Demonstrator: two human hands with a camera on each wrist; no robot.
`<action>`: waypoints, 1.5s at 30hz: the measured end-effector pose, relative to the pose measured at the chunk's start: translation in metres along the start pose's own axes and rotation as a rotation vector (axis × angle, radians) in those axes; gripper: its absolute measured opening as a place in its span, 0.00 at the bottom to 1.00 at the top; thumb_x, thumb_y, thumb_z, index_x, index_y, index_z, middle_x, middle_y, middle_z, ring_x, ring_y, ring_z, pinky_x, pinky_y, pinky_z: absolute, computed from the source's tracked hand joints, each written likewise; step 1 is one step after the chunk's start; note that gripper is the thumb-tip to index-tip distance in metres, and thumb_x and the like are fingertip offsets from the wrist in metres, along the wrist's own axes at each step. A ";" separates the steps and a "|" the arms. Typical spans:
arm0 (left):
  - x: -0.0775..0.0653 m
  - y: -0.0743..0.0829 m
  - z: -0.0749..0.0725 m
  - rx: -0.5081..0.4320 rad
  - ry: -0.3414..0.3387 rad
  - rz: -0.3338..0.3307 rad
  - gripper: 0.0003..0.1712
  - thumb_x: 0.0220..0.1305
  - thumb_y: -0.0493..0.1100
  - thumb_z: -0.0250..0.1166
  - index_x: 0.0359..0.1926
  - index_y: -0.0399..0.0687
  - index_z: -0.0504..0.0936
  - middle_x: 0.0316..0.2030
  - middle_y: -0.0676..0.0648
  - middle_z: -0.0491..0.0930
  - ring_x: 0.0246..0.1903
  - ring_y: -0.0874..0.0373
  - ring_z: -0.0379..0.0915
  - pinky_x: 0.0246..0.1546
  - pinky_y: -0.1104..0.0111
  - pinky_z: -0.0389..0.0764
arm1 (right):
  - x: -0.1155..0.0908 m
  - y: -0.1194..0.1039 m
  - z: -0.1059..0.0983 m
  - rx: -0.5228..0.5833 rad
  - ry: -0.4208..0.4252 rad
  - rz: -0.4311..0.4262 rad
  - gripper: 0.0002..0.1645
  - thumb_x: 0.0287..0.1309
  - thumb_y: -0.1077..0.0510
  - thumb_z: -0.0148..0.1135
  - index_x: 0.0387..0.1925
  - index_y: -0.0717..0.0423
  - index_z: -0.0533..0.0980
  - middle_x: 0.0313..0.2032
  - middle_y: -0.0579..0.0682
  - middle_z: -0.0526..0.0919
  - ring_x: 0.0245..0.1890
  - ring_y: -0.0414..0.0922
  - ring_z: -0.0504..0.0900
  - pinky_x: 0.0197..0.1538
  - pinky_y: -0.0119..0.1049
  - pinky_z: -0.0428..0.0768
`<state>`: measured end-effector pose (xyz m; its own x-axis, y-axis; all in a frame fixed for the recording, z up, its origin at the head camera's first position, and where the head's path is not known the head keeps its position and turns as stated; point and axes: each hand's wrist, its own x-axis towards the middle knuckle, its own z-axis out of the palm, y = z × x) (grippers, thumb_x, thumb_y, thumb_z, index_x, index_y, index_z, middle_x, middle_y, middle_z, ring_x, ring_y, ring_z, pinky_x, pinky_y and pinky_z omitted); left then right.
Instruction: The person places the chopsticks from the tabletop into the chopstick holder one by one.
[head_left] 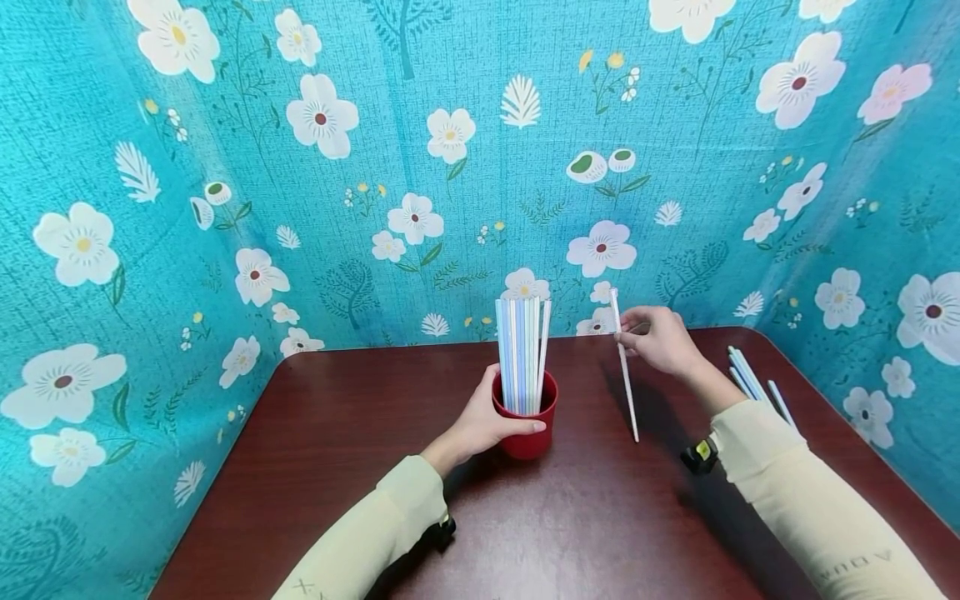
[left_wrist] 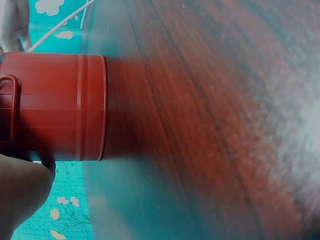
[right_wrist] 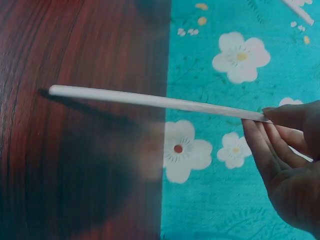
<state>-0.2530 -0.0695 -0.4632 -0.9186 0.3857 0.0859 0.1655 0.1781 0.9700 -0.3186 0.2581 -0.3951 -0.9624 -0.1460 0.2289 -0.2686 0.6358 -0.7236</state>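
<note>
My left hand [head_left: 483,417] grips a red cup [head_left: 527,446] from its left side, thumb across the front below the rim. Pastel blue, green and white chopsticks [head_left: 519,354] stand upright in the cup. In the left wrist view the cup [left_wrist: 55,105] shows a small wire handle on its side. To the right, my right hand [head_left: 660,337] pinches a single white chopstick [head_left: 628,392] near its upper part. The right wrist view has this chopstick [right_wrist: 130,99] between thumb and fingertips, its far end pointing down close over the tabletop.
Several more chopsticks [head_left: 750,379] lie at the right edge of the dark red-brown table [head_left: 337,433], partly behind my right forearm. A turquoise floral cloth [head_left: 450,208] hangs around the back and sides of the table.
</note>
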 end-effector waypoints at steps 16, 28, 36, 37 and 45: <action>0.000 -0.002 0.002 0.008 0.006 0.007 0.52 0.49 0.50 0.83 0.70 0.71 0.60 0.63 0.60 0.72 0.63 0.56 0.68 0.51 0.57 0.85 | -0.011 -0.069 -0.003 0.151 0.236 -0.193 0.15 0.66 0.62 0.67 0.51 0.65 0.79 0.41 0.59 0.84 0.38 0.42 0.89 0.36 0.28 0.85; 0.001 -0.001 0.000 0.005 0.006 0.013 0.52 0.49 0.50 0.83 0.70 0.70 0.60 0.63 0.60 0.72 0.63 0.57 0.68 0.52 0.56 0.84 | -0.019 -0.116 0.000 0.444 0.364 -0.361 0.14 0.65 0.69 0.64 0.51 0.69 0.75 0.39 0.58 0.80 0.40 0.46 0.87 0.39 0.35 0.87; 0.002 -0.004 0.001 -0.008 0.008 0.017 0.52 0.49 0.50 0.83 0.69 0.70 0.60 0.63 0.60 0.72 0.63 0.57 0.69 0.53 0.57 0.83 | -0.020 -0.106 0.024 0.380 0.337 -0.359 0.16 0.65 0.69 0.65 0.52 0.70 0.74 0.39 0.61 0.81 0.40 0.49 0.88 0.37 0.34 0.87; 0.002 -0.004 0.001 -0.008 0.007 0.016 0.52 0.49 0.49 0.83 0.69 0.70 0.60 0.63 0.60 0.72 0.62 0.57 0.69 0.53 0.57 0.83 | -0.022 -0.108 0.026 0.359 0.330 -0.356 0.15 0.65 0.70 0.65 0.51 0.71 0.74 0.39 0.62 0.81 0.40 0.52 0.88 0.37 0.34 0.87; 0.002 -0.002 0.002 0.010 0.015 0.012 0.52 0.49 0.50 0.83 0.69 0.69 0.60 0.62 0.60 0.73 0.62 0.58 0.70 0.55 0.57 0.82 | -0.034 -0.124 0.038 0.217 0.269 -0.377 0.11 0.63 0.74 0.63 0.46 0.75 0.73 0.35 0.67 0.80 0.35 0.64 0.87 0.34 0.25 0.84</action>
<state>-0.2547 -0.0677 -0.4653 -0.9220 0.3740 0.1006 0.1798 0.1831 0.9665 -0.2545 0.1557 -0.3379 -0.7602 -0.1165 0.6392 -0.6250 0.4002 -0.6703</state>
